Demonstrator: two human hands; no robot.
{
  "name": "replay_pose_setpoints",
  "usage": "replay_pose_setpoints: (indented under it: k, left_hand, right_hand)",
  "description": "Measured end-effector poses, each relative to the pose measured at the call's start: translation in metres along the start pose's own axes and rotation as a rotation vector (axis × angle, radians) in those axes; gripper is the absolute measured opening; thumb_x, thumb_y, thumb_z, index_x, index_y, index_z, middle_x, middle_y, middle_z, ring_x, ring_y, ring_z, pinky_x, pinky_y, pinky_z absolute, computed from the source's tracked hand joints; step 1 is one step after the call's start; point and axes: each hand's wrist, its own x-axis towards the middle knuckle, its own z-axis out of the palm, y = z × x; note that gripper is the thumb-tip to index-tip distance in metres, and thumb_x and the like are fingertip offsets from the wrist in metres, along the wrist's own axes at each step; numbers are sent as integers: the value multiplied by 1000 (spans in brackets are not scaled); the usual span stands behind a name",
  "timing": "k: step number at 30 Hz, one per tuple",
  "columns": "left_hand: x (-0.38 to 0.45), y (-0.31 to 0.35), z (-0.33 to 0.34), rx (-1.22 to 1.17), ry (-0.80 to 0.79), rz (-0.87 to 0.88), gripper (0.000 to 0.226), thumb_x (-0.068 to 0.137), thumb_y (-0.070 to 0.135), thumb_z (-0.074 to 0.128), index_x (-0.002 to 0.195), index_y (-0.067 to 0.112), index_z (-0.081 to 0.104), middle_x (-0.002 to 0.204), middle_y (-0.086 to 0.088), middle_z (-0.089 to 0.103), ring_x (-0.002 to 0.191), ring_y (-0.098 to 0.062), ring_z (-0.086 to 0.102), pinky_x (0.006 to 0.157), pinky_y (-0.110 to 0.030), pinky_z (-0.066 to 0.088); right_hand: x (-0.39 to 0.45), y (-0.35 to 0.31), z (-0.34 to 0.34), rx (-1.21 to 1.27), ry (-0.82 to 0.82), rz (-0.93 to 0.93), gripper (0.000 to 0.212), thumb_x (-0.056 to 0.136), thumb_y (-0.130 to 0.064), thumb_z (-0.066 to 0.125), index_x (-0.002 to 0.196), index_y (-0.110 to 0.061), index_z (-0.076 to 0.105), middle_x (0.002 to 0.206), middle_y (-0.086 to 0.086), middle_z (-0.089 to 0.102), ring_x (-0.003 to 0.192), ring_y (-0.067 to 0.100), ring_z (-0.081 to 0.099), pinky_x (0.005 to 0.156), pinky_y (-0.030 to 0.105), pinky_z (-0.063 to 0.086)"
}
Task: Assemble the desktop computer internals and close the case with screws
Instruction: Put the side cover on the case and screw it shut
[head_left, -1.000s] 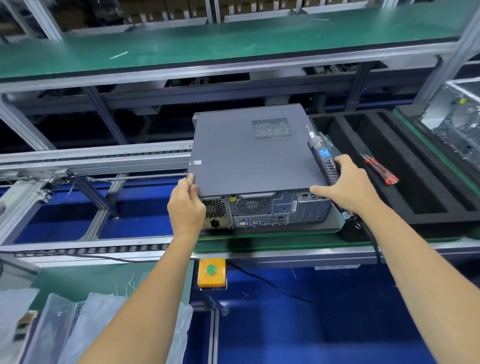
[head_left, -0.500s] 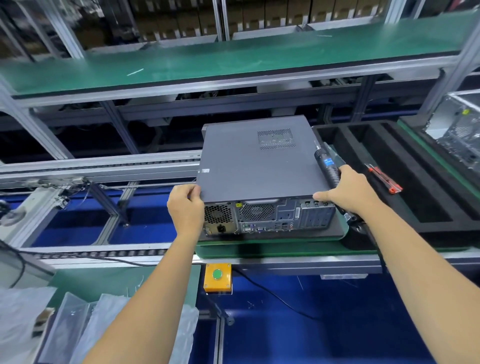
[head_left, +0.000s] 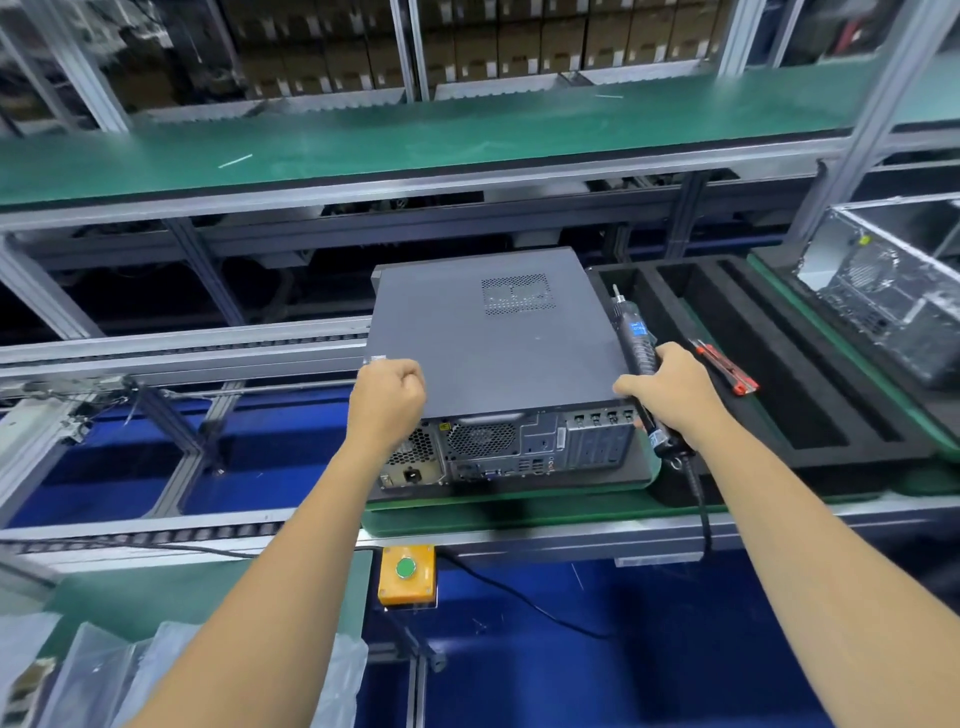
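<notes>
Item: computer case (head_left: 493, 338), lying flat on the green pallet (head_left: 519, 512) on the conveyor, rear ports toward you. Cover panel on; internals hidden, judged assembled. Screws judged outstanding.
Your left hand (head_left: 387, 397): curled grip at the panel's near-left corner; whether it holds anything, cannot tell.
Your right hand (head_left: 670, 389): wrapped round the electric screwdriver (head_left: 636, 348), thumb on the near-right corner.
Room: foam tray (head_left: 810, 374) just right; open conveyor left.

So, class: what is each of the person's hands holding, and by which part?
The right hand grips the electric screwdriver around the lower part of its body, thumb on the computer case. The left hand is curled at the cover's near-left corner; what it holds cannot be told.
</notes>
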Motion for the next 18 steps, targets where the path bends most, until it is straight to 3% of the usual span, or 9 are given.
replay_pose_setpoints:
  k: [3,6,9,11,13,15,18]
  left_hand:
    - [-2,2,7,66,-124,43,30,67,22,34,61,-1,51,51,-9,47,53,-21,40,54,-32,34]
    - [-8,2,20,373,-239,219,35,80,46,48,91,14,56,60,2,55,65,-25,53,58,-33,37]
    - [-10,3,40,588,-388,478,74,76,64,65,133,22,46,107,3,63,101,-22,57,82,-34,39]
    - [-7,3,48,726,-371,548,84,76,61,67,143,20,39,115,1,57,108,-23,51,87,-33,34]
    - [-3,4,52,759,-312,593,79,75,46,75,141,14,45,108,-4,58,100,-26,55,83,-35,38]
    - [-4,6,53,773,-270,698,73,62,28,88,124,2,59,89,-8,62,78,-28,61,67,-34,46]
    - [-2,7,58,752,-200,813,64,57,23,92,107,-5,66,72,-8,60,58,-27,58,51,-30,46]
  right_hand:
    - [3,2,-2,54,6,18,29,74,-11,72,86,-10,46,79,8,56,45,25,61,40,27,42]
    - [6,3,-2,79,6,33,29,76,-13,72,92,-9,48,82,9,57,49,26,60,42,28,44]
    - [11,7,-3,131,-26,50,31,78,-14,75,93,-11,49,85,10,58,42,17,59,38,23,42]
    - [14,11,-1,182,-67,72,33,79,-14,77,98,-10,50,88,12,59,41,16,60,38,21,43]
    - [18,15,-2,269,-94,107,36,79,-15,78,103,-8,51,94,15,61,46,23,61,44,26,48]
    - [22,19,-4,330,-110,135,32,79,-15,77,99,-8,53,96,17,62,46,26,61,48,30,51]
    - [25,27,-7,374,-136,173,26,79,-12,74,96,-7,55,92,16,62,44,24,61,45,30,51]
